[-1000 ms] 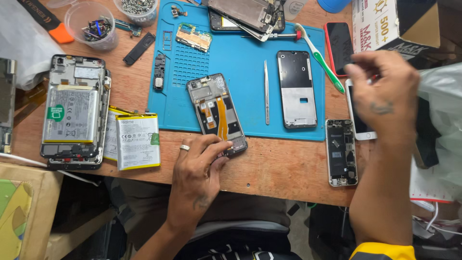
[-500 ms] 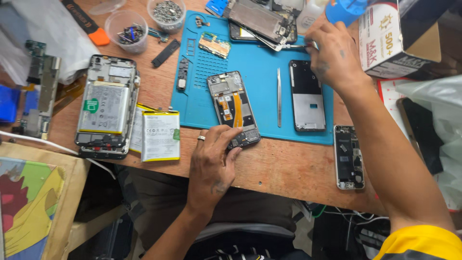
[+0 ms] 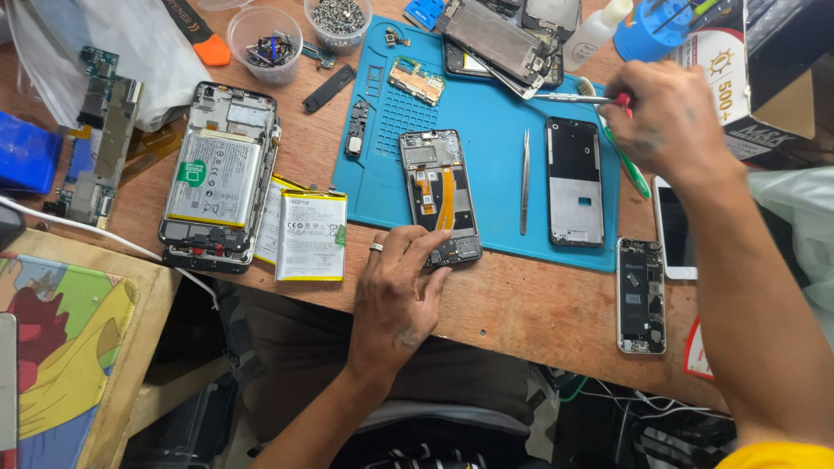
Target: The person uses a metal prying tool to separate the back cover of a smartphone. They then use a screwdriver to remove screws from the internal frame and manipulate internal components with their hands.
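Left hand (image 3: 395, 291) fingertips pressing opened phone (image 3: 440, 196) lower edge on blue mat (image 3: 486, 130), right hand (image 3: 673, 122) gripping screwdriver (image 3: 578, 99) beyond it

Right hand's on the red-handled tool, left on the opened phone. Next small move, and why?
Probably bring the red-handled screwdriver down to the opened phone with the orange flex cable. The right hand grips the tool above the blue silicone mat, away from the phone, while the left hand steadies the phone's lower end.
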